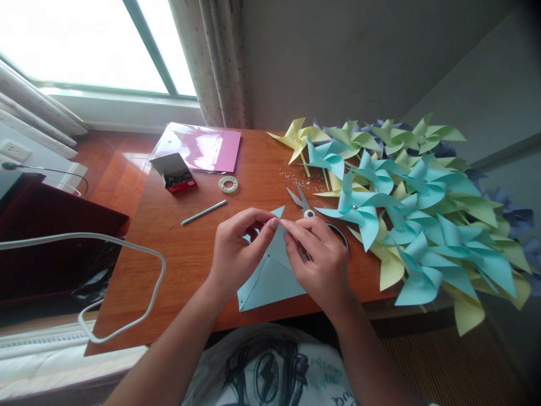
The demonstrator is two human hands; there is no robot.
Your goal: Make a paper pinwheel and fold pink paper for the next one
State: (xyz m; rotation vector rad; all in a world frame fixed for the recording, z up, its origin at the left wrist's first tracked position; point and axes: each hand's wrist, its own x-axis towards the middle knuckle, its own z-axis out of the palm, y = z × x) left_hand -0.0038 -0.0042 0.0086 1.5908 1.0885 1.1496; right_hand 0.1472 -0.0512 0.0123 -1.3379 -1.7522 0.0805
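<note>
Both hands pinch the light-blue folded paper (270, 270) at its top corner, left hand (236, 254) and right hand (321, 259) fingertip to fingertip; it lies on the wooden table (177, 259), scissors (302, 202) just behind.

You're sitting in a home room, at a wooden desk (177, 254) under a curtained window (84, 45), paper pinwheels (422, 220) piled beside you

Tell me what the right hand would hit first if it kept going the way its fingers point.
The right hand points up-left; it would probably meet the left hand fingertips over the blue paper first.
</note>
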